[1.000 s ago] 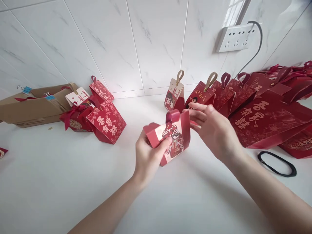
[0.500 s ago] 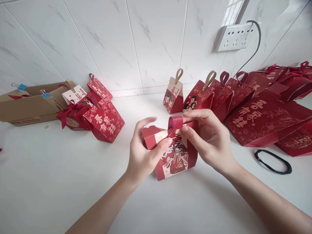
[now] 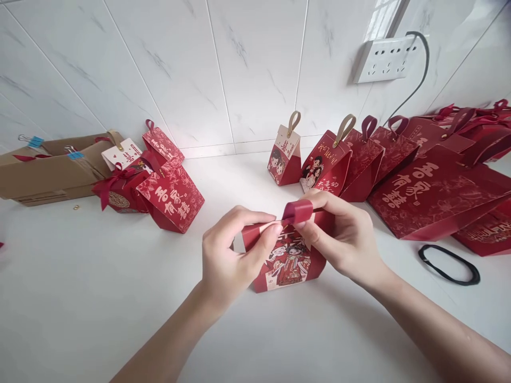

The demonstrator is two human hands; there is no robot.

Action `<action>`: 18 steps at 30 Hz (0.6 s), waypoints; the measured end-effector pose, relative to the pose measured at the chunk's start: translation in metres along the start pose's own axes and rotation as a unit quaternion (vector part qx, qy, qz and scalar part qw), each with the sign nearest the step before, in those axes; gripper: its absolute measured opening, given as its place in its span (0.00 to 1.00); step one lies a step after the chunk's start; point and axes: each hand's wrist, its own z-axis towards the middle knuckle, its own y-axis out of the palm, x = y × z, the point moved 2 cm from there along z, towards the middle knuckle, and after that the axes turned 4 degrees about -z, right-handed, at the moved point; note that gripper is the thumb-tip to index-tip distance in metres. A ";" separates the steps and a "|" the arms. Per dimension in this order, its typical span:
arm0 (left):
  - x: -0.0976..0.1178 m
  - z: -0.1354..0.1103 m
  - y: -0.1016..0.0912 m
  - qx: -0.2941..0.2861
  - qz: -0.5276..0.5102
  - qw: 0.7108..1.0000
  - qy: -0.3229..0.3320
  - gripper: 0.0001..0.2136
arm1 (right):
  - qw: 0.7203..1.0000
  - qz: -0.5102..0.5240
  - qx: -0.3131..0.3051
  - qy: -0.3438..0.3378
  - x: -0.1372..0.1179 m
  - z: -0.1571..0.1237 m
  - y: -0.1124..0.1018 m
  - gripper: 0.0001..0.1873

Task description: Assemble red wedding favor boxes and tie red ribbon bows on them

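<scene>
Bare left hand (image 3: 233,255): thumb and bent index finger pinching
Bare right hand (image 3: 351,236): pinching likewise, just beside it (other fingers partly hidden)
Bare forearms (image 3: 175,324): slanting inward, wrists well apart

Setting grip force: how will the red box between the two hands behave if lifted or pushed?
The red box looks like thin folded card, so probably light and easily creased. Its strap curves into a loop, so likely bends easily. Flat sides suggest sliding or tipping, not rolling.

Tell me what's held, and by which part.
A red box, pinched at its top edge: left hand beside the ribbon loop, right hand at the loop.
</scene>
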 end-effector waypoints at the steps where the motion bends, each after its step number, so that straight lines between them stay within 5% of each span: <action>1: 0.001 -0.001 0.001 -0.001 -0.005 1.000 -0.012 0.04 | 1.000 0.004 -0.010 0.007 0.001 0.000 0.000 0.01; 7: 0.002 -0.003 0.004 0.004 -0.049 0.997 -0.058 0.07 | 0.998 0.005 -0.058 0.005 0.000 0.003 -0.002 0.03; 14: -0.003 -0.002 0.002 0.028 0.003 0.999 0.025 0.03 | 0.999 -0.016 -0.046 -0.010 -0.002 0.003 -0.004 0.04; 18: -0.005 -0.004 0.001 0.068 0.000 0.997 -0.020 0.02 | 0.999 -0.008 -0.035 0.005 0.000 0.002 -0.002 0.03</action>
